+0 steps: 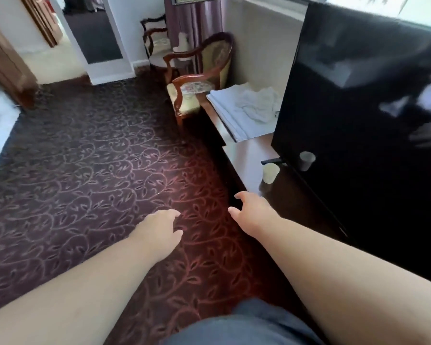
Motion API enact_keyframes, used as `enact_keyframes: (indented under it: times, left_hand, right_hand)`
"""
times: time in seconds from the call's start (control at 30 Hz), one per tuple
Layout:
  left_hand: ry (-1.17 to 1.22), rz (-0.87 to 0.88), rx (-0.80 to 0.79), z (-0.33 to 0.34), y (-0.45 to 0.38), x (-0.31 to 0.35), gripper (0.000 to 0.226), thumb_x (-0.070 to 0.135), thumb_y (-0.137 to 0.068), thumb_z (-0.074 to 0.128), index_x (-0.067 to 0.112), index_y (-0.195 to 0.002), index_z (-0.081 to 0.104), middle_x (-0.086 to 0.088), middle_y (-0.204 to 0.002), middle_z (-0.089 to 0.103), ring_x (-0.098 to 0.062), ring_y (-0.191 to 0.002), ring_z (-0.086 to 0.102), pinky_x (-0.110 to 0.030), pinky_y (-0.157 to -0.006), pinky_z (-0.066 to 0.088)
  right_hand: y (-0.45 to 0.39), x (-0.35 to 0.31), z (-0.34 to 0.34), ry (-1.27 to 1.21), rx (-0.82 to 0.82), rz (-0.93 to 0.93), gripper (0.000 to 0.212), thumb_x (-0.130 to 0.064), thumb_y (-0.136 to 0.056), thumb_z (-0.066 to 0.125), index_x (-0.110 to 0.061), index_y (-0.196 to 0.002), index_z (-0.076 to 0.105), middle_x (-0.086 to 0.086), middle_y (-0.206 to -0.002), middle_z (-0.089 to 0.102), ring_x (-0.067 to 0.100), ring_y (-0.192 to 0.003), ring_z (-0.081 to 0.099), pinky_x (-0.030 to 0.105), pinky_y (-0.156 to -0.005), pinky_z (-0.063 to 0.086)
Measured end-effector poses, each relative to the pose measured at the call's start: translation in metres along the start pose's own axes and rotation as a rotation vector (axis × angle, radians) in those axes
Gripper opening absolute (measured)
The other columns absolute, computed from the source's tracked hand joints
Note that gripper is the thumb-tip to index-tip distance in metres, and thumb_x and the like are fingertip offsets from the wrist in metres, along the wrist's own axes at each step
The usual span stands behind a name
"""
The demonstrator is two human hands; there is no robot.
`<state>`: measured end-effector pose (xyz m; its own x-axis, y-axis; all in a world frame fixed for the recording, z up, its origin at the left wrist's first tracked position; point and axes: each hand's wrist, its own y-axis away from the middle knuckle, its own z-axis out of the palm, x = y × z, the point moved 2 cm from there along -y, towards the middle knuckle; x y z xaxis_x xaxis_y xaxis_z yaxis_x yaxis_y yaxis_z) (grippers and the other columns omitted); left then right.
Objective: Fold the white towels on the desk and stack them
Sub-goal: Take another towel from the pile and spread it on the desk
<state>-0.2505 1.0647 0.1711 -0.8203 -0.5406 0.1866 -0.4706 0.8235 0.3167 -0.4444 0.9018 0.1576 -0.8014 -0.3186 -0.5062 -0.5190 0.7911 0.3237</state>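
Reaching forward, both arms out over the carpet (89,170), nothing held. Left hand (159,229) hangs above the floor, fingers loosely curled and empty. Right hand (250,210) sits just beside the desk's (246,155) near front edge, fingers spread and relaxed, thumb apart, also empty. My read: the person is walking up to the work, hands readied but no grasp started. White towels (244,108) lie at the far end of the desk, well apart from both hands: a flat layered pile squared to the front edge, with one crumpled towel (259,105) dumped on top toward the wall side. Flat pile looks folded already; the crumpled one looks like the piece left to do, though part of it is hidden behind the TV (359,95). The TV takes up most of the desk's back and right side, so free working surface is the strip along the front edge. Paper cup (270,173) stands on that strip between hands and towels, near the TV's foot; easy to knock when spreading cloth. Desk top is dark glossy wood, strong glare. Wooden armchair (199,78) stands against the desk's far end, second chair behind it by purple curtains (197,21). Doorway at upper left.
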Motion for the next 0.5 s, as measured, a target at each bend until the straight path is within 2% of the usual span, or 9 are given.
enact_keyframes:
  times: [0.2, 0.3, 0.5]
  left_hand:
    - [-0.105, 0.121, 0.025, -0.046, -0.170, 0.005, 0.055, 0.043, -0.092, 0.058, 0.033, -0.144, 0.045, 0.008, -0.143, 0.051, -0.018, -0.131, 0.049, -0.038, -0.107, 0.042]
    - [-0.140, 0.100, 0.014, -0.080, -0.253, 0.003, 0.055, 0.043, -0.093, 0.057, 0.034, -0.145, 0.043, 0.010, -0.145, 0.050, -0.016, -0.131, 0.048, -0.036, -0.107, 0.042]
    - [-0.146, 0.086, 0.019, -0.139, -0.383, -0.009, 0.056, 0.043, -0.093, 0.057, 0.034, -0.146, 0.042, 0.011, -0.146, 0.048, -0.015, -0.134, 0.045, -0.036, -0.109, 0.040]
  right_hand:
    - [-0.170, 0.015, -0.027, -0.031, 0.047, 0.120, 0.054, -0.047, -0.095, 0.057, -0.021, -0.141, 0.051, 0.006, -0.134, 0.059, 0.030, -0.121, 0.058, 0.043, -0.099, 0.050]
    - [-0.268, 0.014, -0.065, 0.081, 0.033, 0.152, 0.054, -0.048, -0.094, 0.055, -0.021, -0.140, 0.052, 0.007, -0.135, 0.060, 0.032, -0.125, 0.054, 0.043, -0.099, 0.048]
    - [-0.421, -0.024, -0.131, 0.146, 0.012, 0.193, 0.052, -0.048, -0.094, 0.052, -0.021, -0.138, 0.052, 0.007, -0.137, 0.057, 0.031, -0.127, 0.051, 0.040, -0.097, 0.048]
